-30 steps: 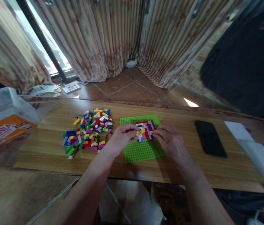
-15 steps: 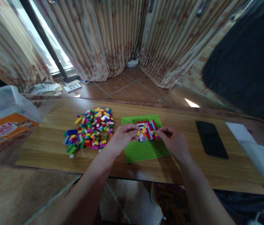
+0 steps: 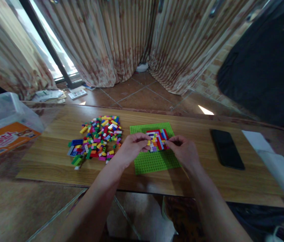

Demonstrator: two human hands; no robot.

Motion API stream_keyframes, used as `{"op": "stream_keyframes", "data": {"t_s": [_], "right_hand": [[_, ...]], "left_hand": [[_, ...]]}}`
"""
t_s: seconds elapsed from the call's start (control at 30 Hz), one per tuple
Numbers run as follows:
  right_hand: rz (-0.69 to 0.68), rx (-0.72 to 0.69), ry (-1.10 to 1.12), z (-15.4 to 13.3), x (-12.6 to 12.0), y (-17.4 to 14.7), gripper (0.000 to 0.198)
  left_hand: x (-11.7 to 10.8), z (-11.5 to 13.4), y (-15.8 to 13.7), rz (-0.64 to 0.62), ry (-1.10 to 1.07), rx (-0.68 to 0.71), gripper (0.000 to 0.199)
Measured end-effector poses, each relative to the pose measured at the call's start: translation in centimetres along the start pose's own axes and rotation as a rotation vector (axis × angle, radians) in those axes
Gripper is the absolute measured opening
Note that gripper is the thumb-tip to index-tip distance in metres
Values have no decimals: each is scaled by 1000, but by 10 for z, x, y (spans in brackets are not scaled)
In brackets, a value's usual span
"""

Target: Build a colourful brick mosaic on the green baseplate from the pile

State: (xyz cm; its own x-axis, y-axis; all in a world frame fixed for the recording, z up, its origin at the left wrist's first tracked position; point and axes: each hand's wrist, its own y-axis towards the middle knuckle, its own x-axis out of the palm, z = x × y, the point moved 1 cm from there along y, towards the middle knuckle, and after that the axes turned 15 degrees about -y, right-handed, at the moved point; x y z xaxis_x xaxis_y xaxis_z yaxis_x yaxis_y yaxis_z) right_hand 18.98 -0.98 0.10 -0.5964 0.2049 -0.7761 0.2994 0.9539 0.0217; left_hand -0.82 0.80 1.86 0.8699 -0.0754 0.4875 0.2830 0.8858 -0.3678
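Note:
On the green baseplate (image 3: pixel 157 164) lies a flat build of toy bricks (image 3: pixel 159 139) in red, white, yellow, blue and purple. My left hand (image 3: pixel 135 146) is at the build's left side, thumb and forefinger pinched around what looks like a small yellow brick (image 3: pixel 148 143). At the opposite side, my right hand (image 3: pixel 184 151) has its thumb and forefinger closed at the build's right edge. Whatever those right fingertips hold, if anything, is too small to make out.
A pile of loose bricks (image 3: pixel 98 139) spreads over the wooden table (image 3: pixel 56 164) left of the baseplate. A clear plastic box (image 3: pixel 8 111) with an orange label stands far left. To the right lie a black phone (image 3: pixel 227 149) and white paper (image 3: pixel 274 161).
My right hand has shifted slightly left, its fingertips now further over the build's right edge. My left hand keeps its pinch in nearly the same place.

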Motion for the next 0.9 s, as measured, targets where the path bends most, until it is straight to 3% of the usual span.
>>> {"op": "stream_keyframes", "data": {"t_s": [0.4, 0.6, 0.73, 0.9], "right_hand": [[-33, -18, 50, 2, 0, 0, 24], [116, -143, 141, -9, -7, -10, 22], [-11, -280, 184, -26, -5, -21, 21], [-90, -320, 201, -32, -6, -28, 19]], "left_hand": [[3, -3, -2, -96, -60, 10, 20], [4, -4, -1, -103, -38, 43, 24], [4, -5, 1, -134, -48, 126, 25], [5, -5, -1, -159, -89, 129, 27]]}}
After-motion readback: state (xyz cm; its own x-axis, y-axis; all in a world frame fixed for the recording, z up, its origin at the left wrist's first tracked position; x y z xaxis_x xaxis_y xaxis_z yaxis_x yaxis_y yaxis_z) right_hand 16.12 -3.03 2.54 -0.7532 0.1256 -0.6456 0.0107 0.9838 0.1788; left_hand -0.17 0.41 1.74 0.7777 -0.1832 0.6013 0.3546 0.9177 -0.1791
